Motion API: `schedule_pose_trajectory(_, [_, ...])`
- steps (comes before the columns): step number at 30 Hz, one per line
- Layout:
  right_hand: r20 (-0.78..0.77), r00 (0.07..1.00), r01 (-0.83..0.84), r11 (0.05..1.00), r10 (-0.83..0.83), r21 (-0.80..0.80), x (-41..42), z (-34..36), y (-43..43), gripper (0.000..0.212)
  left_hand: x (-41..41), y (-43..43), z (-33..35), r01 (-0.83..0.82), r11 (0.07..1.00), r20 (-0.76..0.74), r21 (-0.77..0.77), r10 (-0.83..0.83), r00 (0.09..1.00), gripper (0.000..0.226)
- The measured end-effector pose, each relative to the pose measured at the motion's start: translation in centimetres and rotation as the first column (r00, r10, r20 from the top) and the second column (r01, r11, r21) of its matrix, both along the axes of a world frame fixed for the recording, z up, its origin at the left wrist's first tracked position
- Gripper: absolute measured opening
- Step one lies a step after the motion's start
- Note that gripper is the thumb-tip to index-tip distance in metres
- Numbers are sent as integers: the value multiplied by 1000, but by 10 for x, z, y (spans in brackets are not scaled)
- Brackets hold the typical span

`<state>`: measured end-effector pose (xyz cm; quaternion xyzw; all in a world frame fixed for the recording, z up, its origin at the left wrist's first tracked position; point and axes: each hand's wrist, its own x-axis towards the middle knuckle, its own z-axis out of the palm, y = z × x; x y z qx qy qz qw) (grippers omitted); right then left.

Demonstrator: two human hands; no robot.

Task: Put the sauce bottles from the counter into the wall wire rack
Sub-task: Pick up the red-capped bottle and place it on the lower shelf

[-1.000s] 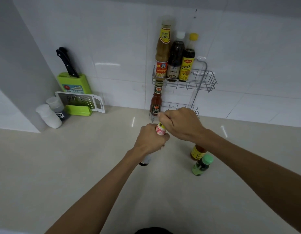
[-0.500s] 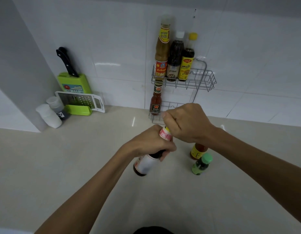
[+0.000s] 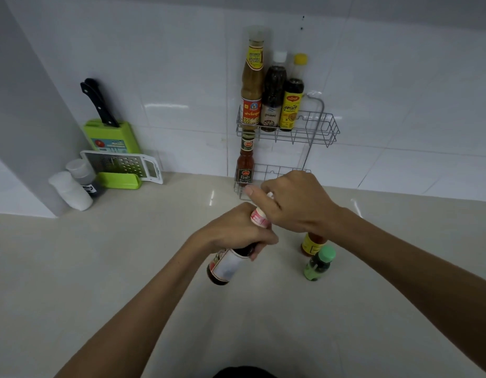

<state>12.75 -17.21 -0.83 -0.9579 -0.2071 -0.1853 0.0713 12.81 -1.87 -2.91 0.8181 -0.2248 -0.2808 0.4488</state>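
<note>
A dark sauce bottle with a white label and a pink neck band hangs tilted above the counter. My left hand grips its shoulder, and my right hand covers its cap with the thumb stretched out to the left. The wall wire rack has three tall bottles standing in its upper basket. A red chili sauce bottle stands in the lower basket. Two small bottles remain on the counter: an orange one with a yellow label and a green one.
At the back left stand a green knife block with a black-handled knife, a white grater and two small plastic containers. The beige counter runs wide in front, with a white tiled wall behind.
The bottle has been lifted and tilted, so its white label and base now show below my left hand. My right hand has loosened on the cap, thumb now extended.
</note>
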Motion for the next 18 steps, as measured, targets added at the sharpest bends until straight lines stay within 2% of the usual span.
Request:
schedule_pose_trajectory(2, [27,995,102,994,-101,-48,2,7,4,45,-1,-7,-1,-189,982,129,13,186,974,26])
schedule_pose_trajectory(4, [-19,970,241,969,-242,-49,6,11,6,41,-2,-17,-7,-378,926,261,-6,366,893,20])
schedule_pose_trajectory(5, [-57,958,278,960,-280,-35,8,11,7,41,-3,-20,-12,-425,905,296,-22,412,862,19])
schedule_pose_trajectory(7, [-143,943,302,953,-300,-5,9,9,9,42,-5,-23,-20,-457,888,276,-51,452,848,19])
schedule_pose_trajectory(10, [-186,942,283,959,-281,-18,13,17,14,42,0,-19,-17,-367,922,86,-121,378,922,16])
schedule_pose_trajectory(13, [-161,948,272,962,-273,-26,21,32,14,42,11,-2,-9,-187,959,-88,-215,172,981,35])
schedule_pose_trajectory(16, [-190,942,296,951,-276,90,29,49,3,43,21,19,-20,-84,981,-119,-173,64,991,59])
schedule_pose_trajectory(18, [-242,934,307,936,-261,175,32,54,-1,43,24,23,-31,-108,969,-82,-221,91,992,64])
